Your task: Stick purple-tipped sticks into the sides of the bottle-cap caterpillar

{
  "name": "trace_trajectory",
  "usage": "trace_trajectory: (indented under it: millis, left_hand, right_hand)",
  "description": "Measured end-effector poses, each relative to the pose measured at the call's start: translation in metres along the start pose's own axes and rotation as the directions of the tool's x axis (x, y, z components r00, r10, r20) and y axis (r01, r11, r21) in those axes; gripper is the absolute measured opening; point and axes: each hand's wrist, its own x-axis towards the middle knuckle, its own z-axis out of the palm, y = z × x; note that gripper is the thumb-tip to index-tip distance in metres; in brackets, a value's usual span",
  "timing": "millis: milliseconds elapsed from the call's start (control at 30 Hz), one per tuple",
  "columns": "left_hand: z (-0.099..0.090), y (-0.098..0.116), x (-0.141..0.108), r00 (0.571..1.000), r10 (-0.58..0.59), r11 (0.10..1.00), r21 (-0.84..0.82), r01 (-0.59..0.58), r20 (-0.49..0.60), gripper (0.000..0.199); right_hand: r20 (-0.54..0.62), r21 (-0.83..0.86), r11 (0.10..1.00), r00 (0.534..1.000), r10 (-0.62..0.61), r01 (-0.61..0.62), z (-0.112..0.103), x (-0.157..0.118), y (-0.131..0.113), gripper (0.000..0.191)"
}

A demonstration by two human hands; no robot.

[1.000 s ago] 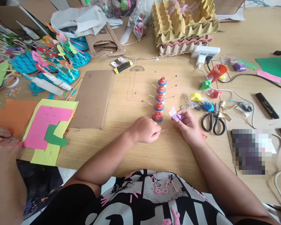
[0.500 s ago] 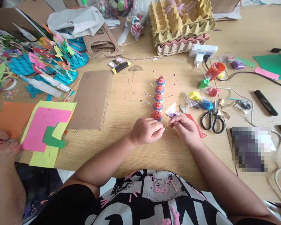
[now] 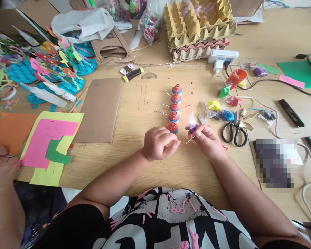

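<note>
My right hand (image 3: 206, 139) grips a small clear bag of purple clay (image 3: 192, 127) together with a thin wooden stick like a toothpick (image 3: 190, 139), whose bare end points toward my left hand. My left hand (image 3: 160, 143) is beside it, its fingers curled in and the thumb near the bent index finger; anything inside is hidden. Just beyond both hands runs a row of several red dome-shaped pieces (image 3: 175, 107) with blue rims and yellow faces. Purple-tipped sticks project from the sides of most; the nearest piece shows none.
To the right lie black-handled pliers (image 3: 234, 133), bagged yellow clay (image 3: 214, 105), blue clay (image 3: 227, 115) and a cutter blade (image 3: 202, 119). Left are a cardboard sheet (image 3: 101, 107) and coloured paper (image 3: 52, 138), with another person's hand (image 3: 2, 159). Egg trays (image 3: 199, 31) are stacked behind.
My left hand has come off the stick and drawn slightly left. My right hand has turned, keeping the stick and the purple clay bag. The view has shifted a little.
</note>
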Motion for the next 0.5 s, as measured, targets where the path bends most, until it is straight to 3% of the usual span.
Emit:
trace_trajectory:
  millis: [133,367,500]
  left_hand:
    - [-0.003,-0.004,0.000,0.994,-0.032,0.997,0.062,0.038,-0.101,0.019]
    - [0.001,-0.018,0.000,0.956,-0.144,0.977,0.117,0.179,-0.257,0.005]
    - [0.004,-0.026,-0.003,0.913,-0.251,0.949,0.106,0.298,-0.322,0.017]
  right_hand:
    - [-0.057,0.088,0.995,0.997,0.046,-0.041,0.001,0.002,0.000,0.030]
    - [-0.036,0.024,1.000,0.999,0.017,-0.016,0.000,0.001,0.002,0.028]
    - [-0.007,-0.052,0.999,1.000,-0.003,0.003,-0.003,0.000,0.003,0.027]
